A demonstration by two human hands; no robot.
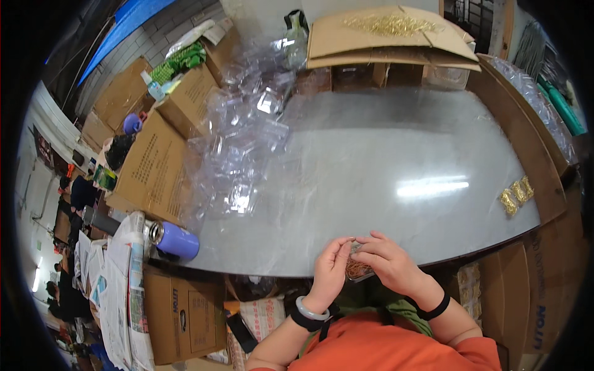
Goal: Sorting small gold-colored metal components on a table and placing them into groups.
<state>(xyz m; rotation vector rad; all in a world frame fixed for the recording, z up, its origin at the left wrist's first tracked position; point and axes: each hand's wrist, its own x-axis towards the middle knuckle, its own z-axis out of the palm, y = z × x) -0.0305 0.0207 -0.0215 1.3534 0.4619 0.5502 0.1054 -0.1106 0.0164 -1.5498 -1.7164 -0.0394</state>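
Observation:
My left hand (331,269) and my right hand (391,263) meet at the front edge of the grey table (334,185). Between them is a small clear plastic bag (359,278) filled with thin copper-coloured pieces (357,268). The left thumb and forefinger pinch at its upper end. My right fingers bend over its right side, their tips near the left ones; the fingers hide much of the bag.
Clear plastic bags (247,136) lie heaped along the left. Small gold-coloured packets (516,195) rest at the right edge. Gold pieces (393,25) top a cardboard sheet (371,52) at the back. A purple flask (178,241) lies front left, beside a cardboard box (148,170).

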